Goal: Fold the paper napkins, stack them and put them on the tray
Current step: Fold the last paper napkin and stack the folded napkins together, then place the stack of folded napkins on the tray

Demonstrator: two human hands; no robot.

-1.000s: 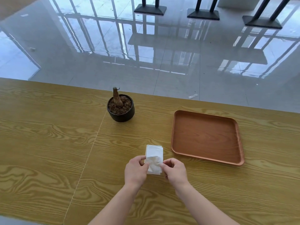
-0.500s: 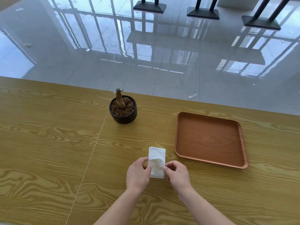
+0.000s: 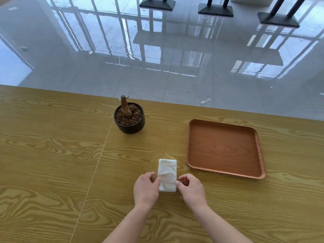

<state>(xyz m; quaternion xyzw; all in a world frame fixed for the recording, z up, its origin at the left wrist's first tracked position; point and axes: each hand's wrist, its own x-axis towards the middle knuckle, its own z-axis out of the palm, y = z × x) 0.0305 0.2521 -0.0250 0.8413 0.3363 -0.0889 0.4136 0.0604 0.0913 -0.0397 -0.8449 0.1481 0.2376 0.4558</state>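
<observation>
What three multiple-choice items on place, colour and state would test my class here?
1. Where does the folded napkin lie? A on the table, left of the tray; B on a chair; C in a box.
2. What colour is the tray? A white; B reddish brown; C black.
3. What do the hands do? A hang idle; B left hand and right hand each hold a side edge of the napkin; C lift the tray.
Answers: A, it lies on wood beside the tray; B, its surface shows it; B, fingers meet both edges.

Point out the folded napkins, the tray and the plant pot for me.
folded napkins (image 3: 167, 174), head view, middle of top sheet.
tray (image 3: 222, 148), head view, bare inner floor.
plant pot (image 3: 130, 128), head view, dark front wall.
</observation>
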